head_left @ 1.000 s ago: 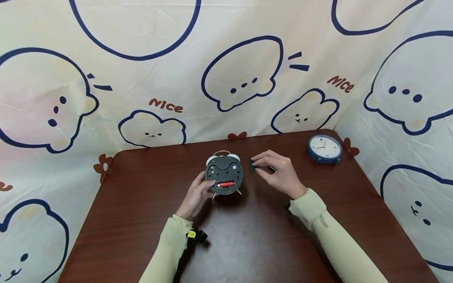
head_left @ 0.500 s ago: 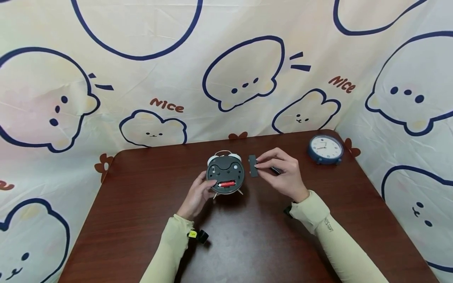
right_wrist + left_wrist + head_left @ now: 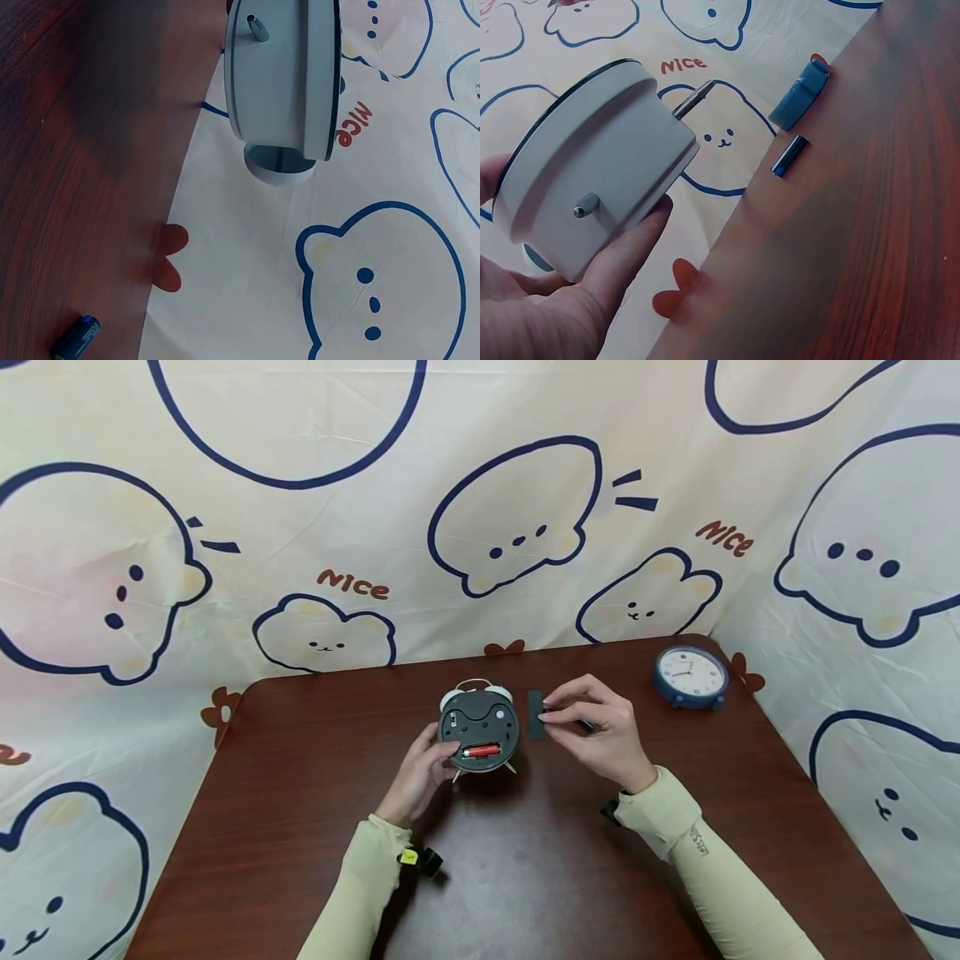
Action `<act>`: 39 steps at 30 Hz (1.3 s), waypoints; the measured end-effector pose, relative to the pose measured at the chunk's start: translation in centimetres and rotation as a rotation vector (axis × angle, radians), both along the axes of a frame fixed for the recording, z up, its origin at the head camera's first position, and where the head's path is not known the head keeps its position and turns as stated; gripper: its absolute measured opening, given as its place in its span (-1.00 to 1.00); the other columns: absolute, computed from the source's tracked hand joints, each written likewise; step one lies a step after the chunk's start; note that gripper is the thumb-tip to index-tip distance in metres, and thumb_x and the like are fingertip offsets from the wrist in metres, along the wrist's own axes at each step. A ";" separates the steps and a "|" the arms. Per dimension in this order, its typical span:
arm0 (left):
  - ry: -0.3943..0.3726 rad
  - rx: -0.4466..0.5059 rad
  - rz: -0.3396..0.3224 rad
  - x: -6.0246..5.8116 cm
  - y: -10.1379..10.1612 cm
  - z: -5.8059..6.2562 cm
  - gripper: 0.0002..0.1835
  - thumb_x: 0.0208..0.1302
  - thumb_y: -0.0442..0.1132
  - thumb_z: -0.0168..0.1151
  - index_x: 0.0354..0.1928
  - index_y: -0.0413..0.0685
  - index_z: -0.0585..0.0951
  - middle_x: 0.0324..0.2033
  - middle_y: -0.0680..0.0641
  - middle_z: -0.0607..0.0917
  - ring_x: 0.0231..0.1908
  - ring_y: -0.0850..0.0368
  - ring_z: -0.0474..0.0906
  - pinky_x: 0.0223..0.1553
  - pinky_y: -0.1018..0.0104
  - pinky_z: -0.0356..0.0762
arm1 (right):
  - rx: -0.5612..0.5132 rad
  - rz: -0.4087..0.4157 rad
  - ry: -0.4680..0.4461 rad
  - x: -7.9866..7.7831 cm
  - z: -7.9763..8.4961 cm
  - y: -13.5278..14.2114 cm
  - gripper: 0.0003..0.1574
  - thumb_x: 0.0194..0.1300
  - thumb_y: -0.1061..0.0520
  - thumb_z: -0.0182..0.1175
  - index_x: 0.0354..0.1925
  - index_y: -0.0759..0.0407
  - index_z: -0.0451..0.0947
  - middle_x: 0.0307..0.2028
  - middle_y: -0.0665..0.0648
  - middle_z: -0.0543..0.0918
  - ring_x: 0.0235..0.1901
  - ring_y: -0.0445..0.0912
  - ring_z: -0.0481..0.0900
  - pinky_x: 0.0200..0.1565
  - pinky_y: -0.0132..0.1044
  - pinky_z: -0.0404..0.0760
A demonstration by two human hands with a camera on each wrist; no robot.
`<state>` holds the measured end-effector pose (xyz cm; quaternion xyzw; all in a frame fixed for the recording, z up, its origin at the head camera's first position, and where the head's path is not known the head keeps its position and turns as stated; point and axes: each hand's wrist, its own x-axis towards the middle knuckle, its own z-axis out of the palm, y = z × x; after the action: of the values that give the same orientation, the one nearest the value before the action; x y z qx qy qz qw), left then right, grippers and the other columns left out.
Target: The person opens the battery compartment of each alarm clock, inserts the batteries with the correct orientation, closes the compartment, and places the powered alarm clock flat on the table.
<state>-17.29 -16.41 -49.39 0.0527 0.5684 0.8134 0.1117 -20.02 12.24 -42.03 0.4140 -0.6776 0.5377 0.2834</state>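
Note:
My left hand (image 3: 415,775) grips a white twin-bell alarm clock (image 3: 477,717) by its lower left side, thumb on the dark back. A red battery (image 3: 482,750) lies in the uncovered slot there. In the left wrist view, fingers support the clock's white shell (image 3: 600,165) from below. Just right of the clock, my right hand (image 3: 600,727) pinches a thin dark grey battery cover (image 3: 536,716) between thumb and fingertips, apart from the clock. The right wrist view catches the clock (image 3: 277,82), but neither the right hand nor the cover.
A dark blue battery (image 3: 789,156) lies on the brown table (image 3: 525,885) behind my right hand. Farther right, near the back corner, sits a round blue clock (image 3: 689,677) with a white dial. Patterned cloth (image 3: 495,527) hangs along the table's back and side edges.
My right hand has shifted slightly right with the battery cover. The cover has turned, and more of its broad face shows. The left hand and the alarm clock have stayed nearly still.

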 end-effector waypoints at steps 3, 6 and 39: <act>0.005 0.005 0.005 0.1 0.0 0.0 -0.52 0.51 -0.35 0.00 0.39 -0.26 0.26 -0.04 0.06 0.71 -0.19 0.24 0.71 -0.15 0.27 0.71 | 0.002 0.007 -0.003 0.1 0.1 -0.2 -0.58 -0.15 0.60 0.52 -0.32 0.23 0.82 -0.20 0.19 0.70 -0.15 -0.09 0.67 -0.06 -0.46 0.66; 0.019 0.017 -0.003 0.1 0.1 0.0 -0.57 0.52 -0.35 0.00 0.35 -0.24 0.27 -0.03 0.04 0.69 -0.18 0.24 0.70 -0.17 0.26 0.71 | 0.007 0.009 -0.007 0.1 0.1 -0.3 -0.59 -0.14 0.59 0.52 -0.31 0.23 0.82 -0.22 0.18 0.71 -0.17 -0.10 0.67 -0.08 -0.46 0.66; 0.017 0.016 -0.013 -0.1 0.4 -0.1 -0.59 0.51 -0.36 -0.01 0.33 -0.21 0.28 -0.01 0.02 0.67 -0.17 0.23 0.69 -0.22 0.25 0.69 | 0.020 0.034 0.120 1.2 1.1 -1.3 -0.44 -0.30 0.60 0.56 -0.25 0.25 0.81 -0.31 0.16 0.72 -0.29 -0.09 0.70 -0.07 -0.47 0.67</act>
<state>-17.34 -16.00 -49.53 0.0644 0.5623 0.8168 0.1119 -18.77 10.98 -40.95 0.4598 -0.6578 0.5095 0.3104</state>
